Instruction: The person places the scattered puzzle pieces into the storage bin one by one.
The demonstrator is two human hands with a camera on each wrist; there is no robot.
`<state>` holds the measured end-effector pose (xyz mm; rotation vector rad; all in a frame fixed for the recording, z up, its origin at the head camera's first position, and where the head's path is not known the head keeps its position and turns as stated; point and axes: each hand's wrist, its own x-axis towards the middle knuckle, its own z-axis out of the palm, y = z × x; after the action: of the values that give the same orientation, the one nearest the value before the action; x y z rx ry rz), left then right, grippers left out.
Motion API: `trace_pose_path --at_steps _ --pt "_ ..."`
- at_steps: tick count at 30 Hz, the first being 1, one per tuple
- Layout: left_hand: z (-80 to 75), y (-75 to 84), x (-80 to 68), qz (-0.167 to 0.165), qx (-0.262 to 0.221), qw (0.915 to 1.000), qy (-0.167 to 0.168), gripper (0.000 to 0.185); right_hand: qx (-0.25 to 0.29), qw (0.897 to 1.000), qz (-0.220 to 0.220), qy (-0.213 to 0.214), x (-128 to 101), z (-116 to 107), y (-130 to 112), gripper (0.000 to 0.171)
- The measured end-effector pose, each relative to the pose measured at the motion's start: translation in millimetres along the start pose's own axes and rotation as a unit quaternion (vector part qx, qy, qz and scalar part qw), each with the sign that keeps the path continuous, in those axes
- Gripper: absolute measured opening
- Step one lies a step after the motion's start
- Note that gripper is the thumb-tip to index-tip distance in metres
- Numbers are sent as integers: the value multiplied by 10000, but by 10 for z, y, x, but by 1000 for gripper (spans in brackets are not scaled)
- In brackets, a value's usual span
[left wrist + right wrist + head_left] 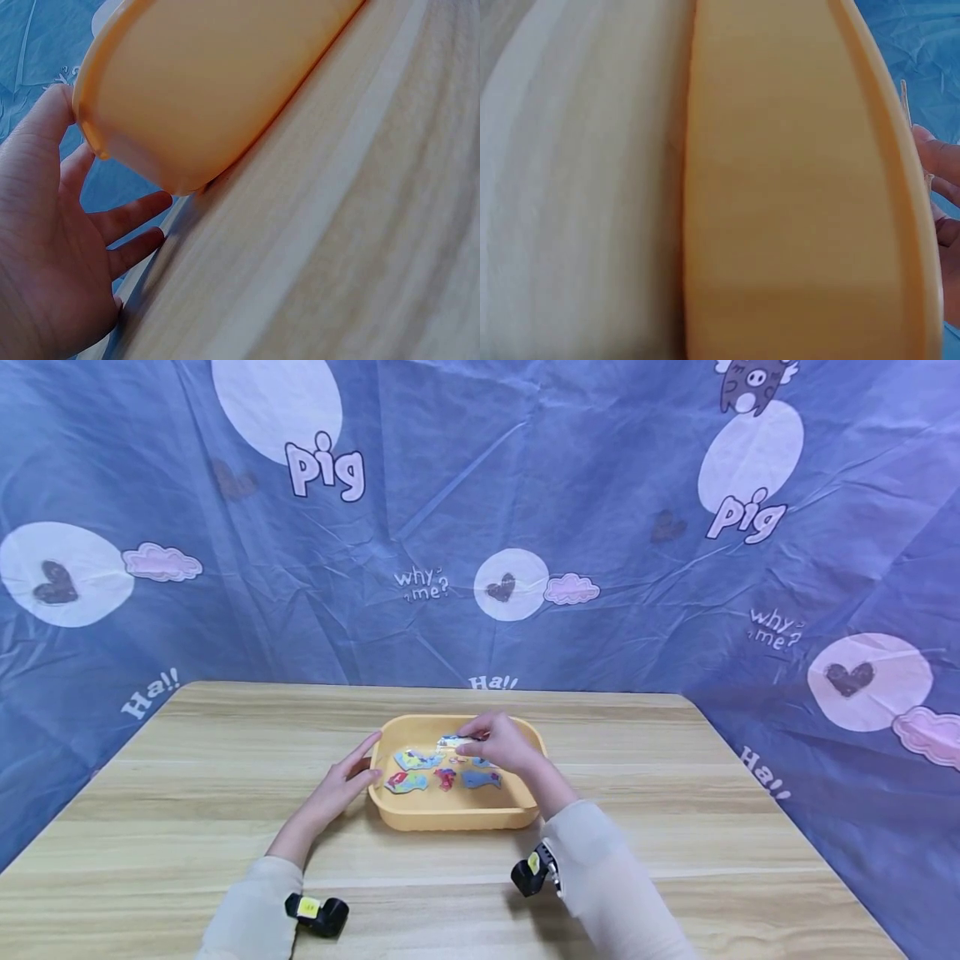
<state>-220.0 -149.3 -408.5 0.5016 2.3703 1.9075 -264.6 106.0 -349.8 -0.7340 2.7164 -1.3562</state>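
A yellow-orange plastic tray (pixel 453 820) stands on the table with several flat, colourful cut-out picture pieces inside. At its left end my left hand (pixel 341 789) holds the rim, the thumb on the edge and the other fingers spread along the outer wall (pixel 217 82). My right hand (pixel 501 742) reaches over the tray and pinches a flat white-and-blue picture piece (pixel 448 742) near the back wall. Below it lie a blue whale-shaped piece (pixel 482 779), a red piece (pixel 445 779) and a red-and-blue piece (pixel 406 782). The tray wall hides most of my right hand in the right wrist view.
Wood-grain table (pixel 247 760) surrounds the tray on all sides. A blue printed cloth (pixel 450 527) hangs behind the table and along its sides. Each sleeve carries a small black wrist camera, one on the left (pixel 318 914) and one on the right (pixel 531 872).
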Motion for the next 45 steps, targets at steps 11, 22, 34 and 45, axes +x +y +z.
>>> trace_pose_path --at_steps 11,22,34,45 --pt "29 168 -61 -30 63 10000 18 57 12 9999 -148 -27 28 252 -44 15" --pt "-25 -115 28 40 -11 10000 0 58 438 9980 -14 -450 35 434 -18 13" --pt "-2 -174 45 3 6 10000 37 59 302 9962 359 -729 11 562 -77 19" --pt "-28 -183 46 -26 54 10000 38 60 -220 9939 490 -964 -5 629 -137 16"
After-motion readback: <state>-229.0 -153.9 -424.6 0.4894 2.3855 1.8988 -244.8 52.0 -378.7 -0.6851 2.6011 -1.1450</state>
